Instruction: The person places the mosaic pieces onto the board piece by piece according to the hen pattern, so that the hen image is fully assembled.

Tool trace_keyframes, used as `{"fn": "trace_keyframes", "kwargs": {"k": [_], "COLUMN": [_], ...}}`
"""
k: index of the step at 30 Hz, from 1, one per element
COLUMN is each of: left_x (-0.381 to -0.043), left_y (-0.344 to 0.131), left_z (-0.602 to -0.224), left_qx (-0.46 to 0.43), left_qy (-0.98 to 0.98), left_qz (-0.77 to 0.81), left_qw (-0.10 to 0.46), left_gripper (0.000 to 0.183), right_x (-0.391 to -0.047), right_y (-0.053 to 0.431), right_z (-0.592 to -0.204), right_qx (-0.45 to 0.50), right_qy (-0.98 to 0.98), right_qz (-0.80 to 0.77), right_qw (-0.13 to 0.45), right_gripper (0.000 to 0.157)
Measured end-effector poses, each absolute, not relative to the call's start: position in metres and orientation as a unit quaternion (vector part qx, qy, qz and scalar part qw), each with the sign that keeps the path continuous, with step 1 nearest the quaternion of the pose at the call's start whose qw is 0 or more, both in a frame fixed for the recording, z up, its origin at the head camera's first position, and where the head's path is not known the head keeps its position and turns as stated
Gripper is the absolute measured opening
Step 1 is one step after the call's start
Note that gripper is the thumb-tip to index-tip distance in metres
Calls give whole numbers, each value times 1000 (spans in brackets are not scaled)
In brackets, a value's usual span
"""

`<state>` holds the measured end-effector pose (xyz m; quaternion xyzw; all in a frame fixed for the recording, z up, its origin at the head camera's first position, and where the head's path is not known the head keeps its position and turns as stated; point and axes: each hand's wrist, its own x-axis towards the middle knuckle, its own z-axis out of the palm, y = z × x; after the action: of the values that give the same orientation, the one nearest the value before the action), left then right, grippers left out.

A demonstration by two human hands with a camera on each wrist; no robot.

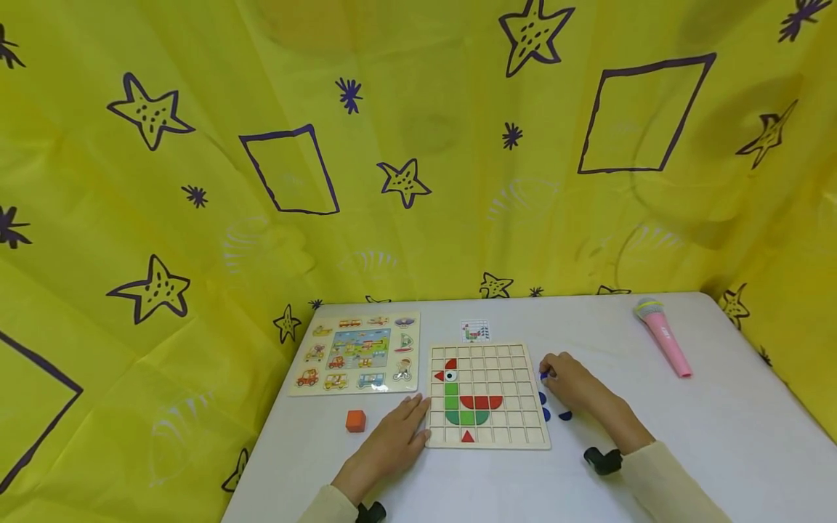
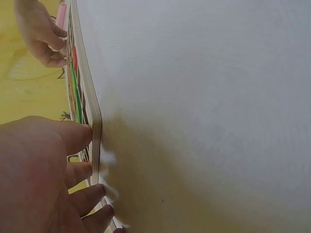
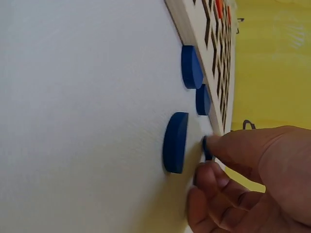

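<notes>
A wooden grid board (image 1: 540, 440) lies on the table, with red, green and white pieces forming a bird in its cells. At its left edge rests my left hand (image 1: 395, 434), fingers extended and thumb touching the rim in the left wrist view. Beyond the board's right side, my right hand (image 1: 577, 383) pinches a small blue piece (image 3: 207, 147) between thumb and fingers; the fingers partly hide it. Two blue pieces (image 3: 191, 68) sit along the board's right edge. A blue half-round piece (image 3: 175, 142) lies a little farther out, near the right hand.
A small picture card (image 1: 475, 330) lies behind the board. To the left are a vehicle puzzle board (image 1: 408, 319) and an orange cube (image 1: 356, 420). A pink toy microphone (image 1: 665, 340) lies at the far right. A yellow patterned curtain (image 1: 445, 247) hangs behind the table.
</notes>
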<state>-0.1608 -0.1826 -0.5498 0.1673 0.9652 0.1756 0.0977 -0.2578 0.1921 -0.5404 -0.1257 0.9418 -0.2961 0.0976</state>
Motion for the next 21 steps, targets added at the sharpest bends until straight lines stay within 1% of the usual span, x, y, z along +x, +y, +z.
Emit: {"fn": "trace_keyframes", "kwargs": {"k": [3,13,18,21], "left_x": [-161,-163,-161,-161], "left_y": [-182,-182,-181,-182], "left_z": [-550,-551,-550,-549], "left_qx": [167,163,166,166], "left_qy": [965,965,965,966], "left_qz": [175,176,173,170], "left_qw": [99,104,102,101], "left_gripper": [63,64,63,63], "right_x": [-257,-254,-254,-251], "right_y": [194,193,197,201], "right_z": [-539,-534,-533,-529], "right_qx": [-118,-133,-123,-102], "right_qy": [946,951,953,954], "right_qz": [-284,-269,-269,-271], "right_qw": [101,75,69,77], "right_gripper": [15,4,11,15]}}
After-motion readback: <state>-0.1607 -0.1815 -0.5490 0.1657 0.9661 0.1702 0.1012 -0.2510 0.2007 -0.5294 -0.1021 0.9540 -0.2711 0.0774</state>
